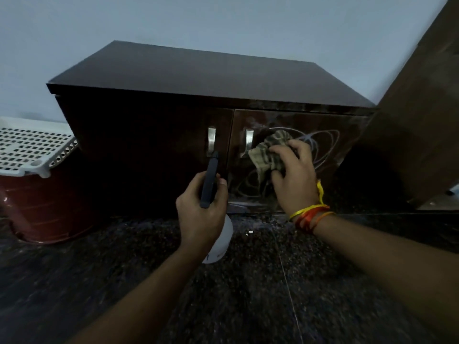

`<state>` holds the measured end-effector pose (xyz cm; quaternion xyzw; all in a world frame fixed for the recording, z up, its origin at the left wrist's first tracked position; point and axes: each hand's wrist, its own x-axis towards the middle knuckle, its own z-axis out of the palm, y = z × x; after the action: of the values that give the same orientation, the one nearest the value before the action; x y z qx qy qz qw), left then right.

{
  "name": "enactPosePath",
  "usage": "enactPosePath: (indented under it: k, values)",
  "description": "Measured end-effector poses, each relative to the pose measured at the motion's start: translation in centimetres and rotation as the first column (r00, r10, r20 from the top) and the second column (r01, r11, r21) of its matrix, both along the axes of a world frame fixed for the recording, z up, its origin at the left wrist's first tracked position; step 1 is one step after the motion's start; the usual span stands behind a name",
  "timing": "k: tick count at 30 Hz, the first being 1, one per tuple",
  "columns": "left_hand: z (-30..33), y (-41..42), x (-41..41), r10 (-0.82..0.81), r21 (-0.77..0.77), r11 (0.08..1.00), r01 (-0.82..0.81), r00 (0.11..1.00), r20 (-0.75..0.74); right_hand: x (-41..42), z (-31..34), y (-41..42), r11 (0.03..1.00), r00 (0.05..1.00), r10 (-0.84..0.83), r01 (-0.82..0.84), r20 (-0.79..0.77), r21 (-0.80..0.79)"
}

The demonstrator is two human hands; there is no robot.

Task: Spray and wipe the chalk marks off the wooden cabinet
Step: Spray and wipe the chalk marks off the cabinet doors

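A low dark brown wooden cabinet [173, 78] with two doors and metal handles [211, 140] stands on a dark speckled stone floor [248, 294] against a pale wall. White looping chalk marks [323, 145] cover its right door. The right hand [293, 175], with yellow and orange threads [310, 214] at the wrist, grips a crumpled striped beige cloth [269, 150] pressed on that door over the marks. The left hand [201, 207] holds a white spray bottle [223, 242] with a dark trigger head, its nozzle just before the left door's handle. A white perforated plastic basket [32, 145] sits on a red tub [44, 207] at left.
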<state>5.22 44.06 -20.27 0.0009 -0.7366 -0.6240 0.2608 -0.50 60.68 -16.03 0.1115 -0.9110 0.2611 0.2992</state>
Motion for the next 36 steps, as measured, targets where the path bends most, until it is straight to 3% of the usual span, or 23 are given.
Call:
enactPosePath:
  k: [6,13,23,36]
  values:
    - [0.5,4.6,-0.8,0.030,0.063,0.998,-0.031,0.999,0.019,-0.5,-1.5,2.7,0.977,0.994,-0.109,0.113,0.029,-0.182]
    - [0.2,8.0,-1.8,0.077,0.143,0.986,-0.087,0.994,0.072,-0.5,-2.6,6.2,0.963,0.987,-0.157,0.163,0.045,-0.214]
    - [-0.4,8.5,-2.5,0.070,-0.002,0.998,-0.070,0.994,0.087,0.0,-2.2,8.5,0.950,0.981,-0.180,0.192,0.071,-0.245]
    - [2.9,12.2,-3.6,-0.113,-0.109,0.987,0.122,0.990,0.090,1.6,-2.2,11.3,0.899,0.957,-0.269,0.291,0.113,-0.326]
